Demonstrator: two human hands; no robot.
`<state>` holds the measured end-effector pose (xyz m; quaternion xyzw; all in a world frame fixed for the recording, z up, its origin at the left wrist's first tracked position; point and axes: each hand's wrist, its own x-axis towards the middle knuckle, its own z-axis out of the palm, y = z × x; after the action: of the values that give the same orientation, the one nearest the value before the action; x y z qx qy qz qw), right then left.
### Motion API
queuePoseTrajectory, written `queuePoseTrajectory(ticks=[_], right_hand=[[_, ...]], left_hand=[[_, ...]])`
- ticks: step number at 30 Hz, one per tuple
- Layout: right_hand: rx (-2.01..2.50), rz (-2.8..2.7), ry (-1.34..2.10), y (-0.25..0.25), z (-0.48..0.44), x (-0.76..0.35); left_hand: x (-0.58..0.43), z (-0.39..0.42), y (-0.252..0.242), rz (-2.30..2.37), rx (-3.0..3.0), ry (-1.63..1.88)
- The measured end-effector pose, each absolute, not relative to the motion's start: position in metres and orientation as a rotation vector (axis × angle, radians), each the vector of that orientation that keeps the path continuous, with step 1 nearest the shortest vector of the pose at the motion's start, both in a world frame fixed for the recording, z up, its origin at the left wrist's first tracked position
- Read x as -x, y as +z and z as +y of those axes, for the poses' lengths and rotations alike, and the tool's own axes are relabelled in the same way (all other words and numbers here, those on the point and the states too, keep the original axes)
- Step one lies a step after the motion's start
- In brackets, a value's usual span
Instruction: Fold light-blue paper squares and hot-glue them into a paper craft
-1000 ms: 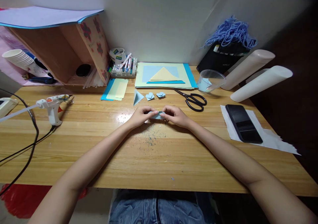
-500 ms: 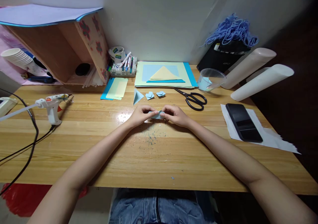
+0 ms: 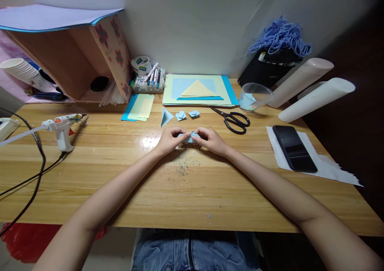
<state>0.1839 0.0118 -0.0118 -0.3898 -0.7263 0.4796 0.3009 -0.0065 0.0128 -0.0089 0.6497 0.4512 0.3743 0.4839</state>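
Light-blue folded paper (image 3: pixel 189 140) sits over the wooden counter (image 3: pixel 192 203), where I watch the left hand (image 3: pixel 170 140) and right hand (image 3: pixel 212 141) each pinch it, either grip closed thumb to fingers; beyond lie a blue paper triangle (image 3: pixel 166 118) and black-handled scissors (image 3: pixel 225 115).

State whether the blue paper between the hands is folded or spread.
Folded: the blue paper shows as a narrow strip with a raised flap, held by the left hand and right hand.

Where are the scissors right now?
In the head view, the scissors lie on the table right of centre, beyond the right hand and just on the near side of the clear plastic cup.
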Motion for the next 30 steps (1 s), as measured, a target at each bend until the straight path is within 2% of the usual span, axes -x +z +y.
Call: queuePoseTrajectory(ticks=[6,19,26,30], right_hand=[[1.102,-1.846,1.218,-0.0157,0.0083,-0.1785],[0.976,-1.746,1.443,-0.0153,0.0113,-0.1811],[1.053,-1.856,1.275,-0.0148,0.0109,-0.1792],[1.044,-1.835,1.293,-0.0156,0.0110,-0.1786]], left_hand=[[0.0041,0.0105,-0.0108,1.096,-1.550,0.955],[0.0017,0.0096,-0.0087,1.064,-1.577,0.907],[0.0027,0.0113,-0.0101,1.036,-1.604,0.921],[0.0029,0.0118,-0.0116,1.022,-1.585,0.931]])
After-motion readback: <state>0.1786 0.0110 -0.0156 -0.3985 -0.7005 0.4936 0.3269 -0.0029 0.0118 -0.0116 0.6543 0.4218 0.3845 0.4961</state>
